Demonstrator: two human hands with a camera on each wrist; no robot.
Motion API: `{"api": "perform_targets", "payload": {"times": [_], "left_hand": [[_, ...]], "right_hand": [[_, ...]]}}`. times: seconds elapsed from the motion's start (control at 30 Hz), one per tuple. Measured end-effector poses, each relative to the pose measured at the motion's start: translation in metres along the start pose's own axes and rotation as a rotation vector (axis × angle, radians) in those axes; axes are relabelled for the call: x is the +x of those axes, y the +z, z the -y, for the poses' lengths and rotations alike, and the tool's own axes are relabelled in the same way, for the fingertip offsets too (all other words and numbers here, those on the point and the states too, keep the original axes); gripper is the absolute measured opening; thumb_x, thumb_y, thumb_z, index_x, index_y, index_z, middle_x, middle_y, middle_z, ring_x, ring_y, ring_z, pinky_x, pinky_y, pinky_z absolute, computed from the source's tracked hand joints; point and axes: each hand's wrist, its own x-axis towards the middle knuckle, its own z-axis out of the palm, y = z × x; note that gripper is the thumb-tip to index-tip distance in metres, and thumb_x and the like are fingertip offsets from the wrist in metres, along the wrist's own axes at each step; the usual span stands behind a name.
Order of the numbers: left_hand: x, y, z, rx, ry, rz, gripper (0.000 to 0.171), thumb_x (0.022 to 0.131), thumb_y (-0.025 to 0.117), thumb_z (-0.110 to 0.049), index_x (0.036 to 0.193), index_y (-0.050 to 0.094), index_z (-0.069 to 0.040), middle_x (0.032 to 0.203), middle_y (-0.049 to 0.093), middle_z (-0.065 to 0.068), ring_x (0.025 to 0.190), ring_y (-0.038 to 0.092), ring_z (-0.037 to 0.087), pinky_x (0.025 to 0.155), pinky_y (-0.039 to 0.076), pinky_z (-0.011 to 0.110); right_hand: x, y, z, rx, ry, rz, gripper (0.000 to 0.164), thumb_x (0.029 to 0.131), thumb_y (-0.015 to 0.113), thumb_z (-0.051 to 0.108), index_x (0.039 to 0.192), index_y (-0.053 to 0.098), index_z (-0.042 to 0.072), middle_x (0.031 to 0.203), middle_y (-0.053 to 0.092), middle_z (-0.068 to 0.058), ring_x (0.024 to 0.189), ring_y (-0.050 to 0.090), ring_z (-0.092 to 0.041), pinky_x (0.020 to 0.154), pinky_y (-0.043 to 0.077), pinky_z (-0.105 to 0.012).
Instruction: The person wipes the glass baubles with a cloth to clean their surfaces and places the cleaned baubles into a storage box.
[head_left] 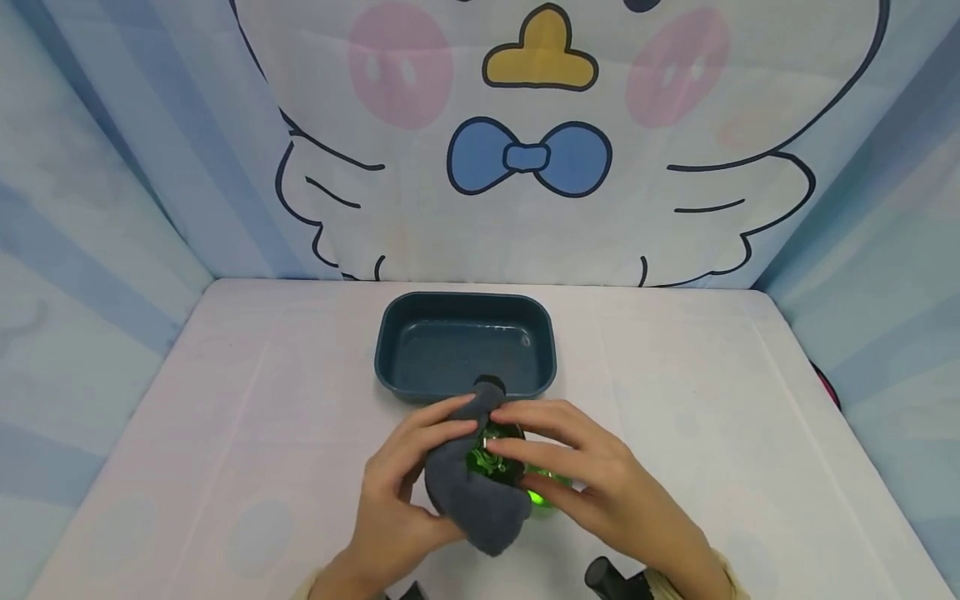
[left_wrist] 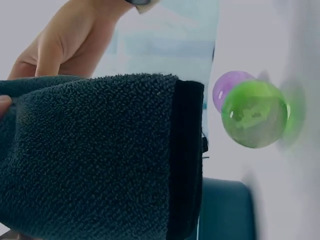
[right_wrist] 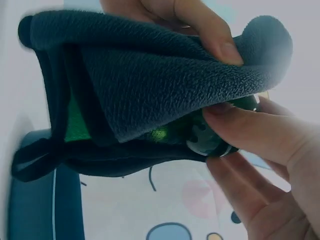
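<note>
A dark grey towel [head_left: 468, 492] with a black edge band and a hanging loop is folded around a shiny, see-through green ball [head_left: 497, 454]. My left hand [head_left: 401, 479] grips the towel from its left side, thumb low and fingers along the top. From the right, my right hand [head_left: 581, 462] pinches the green ball, with the thumb at the fold of the towel [right_wrist: 150, 90] and fingers underneath. Towel folds hide part of that ball. Below, a second clear green ball [left_wrist: 256, 114] rests on the table, with a clear purple ball [left_wrist: 230, 85] partly behind it.
Just beyond the hands stands a dark teal rectangular basin [head_left: 465, 300], its front rim overlapped by the towel's tip in the head view. A white cloth covers the table [head_left: 247, 433]. Behind it hangs a curtain [head_left: 525, 233] printed with a cartoon figure.
</note>
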Motion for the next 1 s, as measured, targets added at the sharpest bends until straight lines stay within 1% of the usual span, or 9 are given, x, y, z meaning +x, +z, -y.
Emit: {"api": "perform_targets", "payload": {"times": [0.1,0.2,0.3,0.4,0.53,0.67,0.73,0.83,1.0], "left_hand": [[0.0,0.0,0.001,0.004,0.024,0.019,0.069,0.069,0.09,-0.003,0.13,0.059,0.001,0.138,0.053,0.024,0.129,0.054,0.031,0.106,0.049,0.031],[0.001,0.001,0.001,-0.003,0.028,0.028,0.07,0.07,0.09,-0.004,0.131,0.058,0.001,0.139,0.053,0.024,0.13,0.053,0.031,0.107,0.048,0.031],[0.001,0.001,0.002,-0.009,0.028,0.022,0.071,0.068,0.091,-0.003,0.131,0.058,0.002,0.138,0.053,0.024,0.129,0.053,0.03,0.106,0.048,0.031],[0.001,0.001,0.002,-0.005,0.014,-0.007,0.073,0.065,0.091,0.001,0.13,0.058,0.003,0.137,0.055,0.024,0.128,0.054,0.03,0.103,0.051,0.029],[0.001,0.0,0.001,0.006,-0.026,-0.049,0.076,0.061,0.091,0.006,0.13,0.058,0.005,0.136,0.056,0.023,0.127,0.056,0.027,0.096,0.055,0.026],[0.0,-0.001,0.0,-0.002,-0.057,-0.062,0.077,0.06,0.091,0.008,0.13,0.058,0.005,0.136,0.056,0.022,0.126,0.057,0.026,0.094,0.056,0.026],[0.0,-0.001,0.0,-0.008,-0.061,-0.059,0.077,0.06,0.091,0.009,0.13,0.058,0.004,0.136,0.056,0.022,0.126,0.056,0.027,0.094,0.056,0.027],[-0.001,-0.001,0.0,-0.017,-0.063,-0.052,0.076,0.06,0.09,0.009,0.129,0.058,0.004,0.136,0.056,0.022,0.127,0.056,0.028,0.095,0.055,0.028],[-0.002,0.0,0.001,-0.016,-0.067,-0.042,0.076,0.06,0.091,0.008,0.129,0.059,0.003,0.136,0.057,0.021,0.127,0.056,0.027,0.094,0.056,0.027]], "right_hand": [[-0.001,0.0,0.001,0.023,0.064,-0.016,0.041,0.094,0.067,0.02,0.132,0.063,0.007,0.136,0.057,-0.012,0.125,0.055,-0.022,0.1,0.051,-0.02],[-0.003,0.001,0.006,0.109,0.241,-0.03,0.051,0.087,0.075,0.016,0.135,0.061,0.008,0.131,0.061,-0.009,0.117,0.062,-0.018,0.089,0.057,-0.021],[-0.003,0.002,0.009,0.201,0.41,-0.051,0.057,0.083,0.079,0.011,0.136,0.06,0.012,0.125,0.065,-0.005,0.108,0.067,-0.015,0.083,0.06,-0.027],[-0.002,0.003,0.01,0.196,0.466,-0.036,0.059,0.084,0.078,0.011,0.139,0.057,0.016,0.129,0.063,-0.002,0.11,0.065,-0.014,0.084,0.06,-0.027],[-0.001,0.0,0.01,0.051,0.371,-0.004,0.059,0.087,0.076,0.018,0.142,0.055,0.015,0.14,0.055,-0.003,0.123,0.058,-0.015,0.092,0.056,-0.022],[-0.002,-0.007,0.009,-0.055,0.211,0.014,0.051,0.093,0.067,0.031,0.139,0.057,0.011,0.141,0.053,-0.006,0.127,0.054,-0.02,0.095,0.05,-0.014],[-0.002,-0.007,0.008,-0.067,0.155,0.038,0.047,0.097,0.061,0.035,0.138,0.058,0.011,0.142,0.053,-0.007,0.128,0.052,-0.021,0.098,0.048,-0.013],[-0.001,-0.005,0.007,-0.058,0.109,0.056,0.042,0.099,0.058,0.032,0.136,0.06,0.012,0.141,0.053,-0.008,0.13,0.05,-0.022,0.102,0.047,-0.016],[0.0,0.0,0.004,0.001,0.111,0.03,0.038,0.099,0.059,0.027,0.132,0.063,0.011,0.138,0.055,-0.008,0.128,0.051,-0.022,0.103,0.048,-0.02]]}}
